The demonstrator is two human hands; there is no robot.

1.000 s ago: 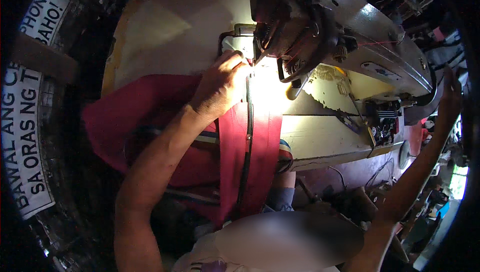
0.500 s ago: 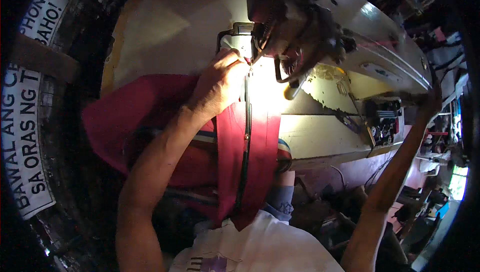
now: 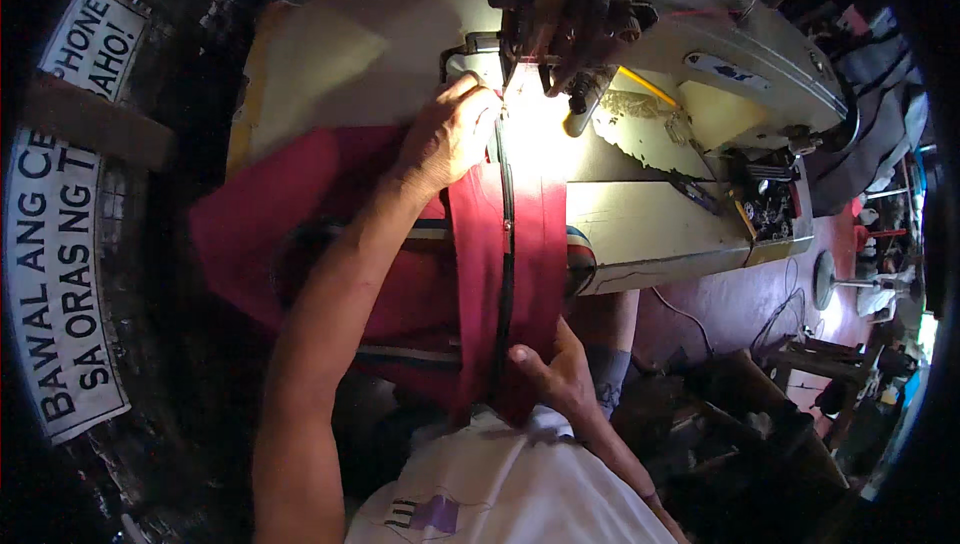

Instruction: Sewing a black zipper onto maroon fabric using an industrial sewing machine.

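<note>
A red fabric panel (image 3: 542, 244) with a black zipper (image 3: 508, 194) down its middle runs from the sewing machine's needle area toward my lap. A small metal zipper slider (image 3: 507, 226) shows partway along it. My left hand (image 3: 455, 134) is closed on the fabric's far end, beside the machine head (image 3: 560, 39), fingers curled under bright lamp light. At the near end, my right hand (image 3: 558, 376) wraps the panel's right edge, thumb on top and fingers hidden beneath. More red fabric (image 3: 300, 184) with striped trim lies bunched to the left, under my left forearm.
The machine stands on a pale worktable (image 3: 350, 44) with a worn wooden edge. Right of the needle are a yellow pencil-like stick (image 3: 650, 87) and a tray of small metal parts (image 3: 770, 204). Lettered signs (image 3: 55, 274) hang at the left. Cables lie on the floor at the right.
My right hand has come down from the machine's handwheel side at the far right to the panel's near end. My left hand stays on the fabric by the needle.
</note>
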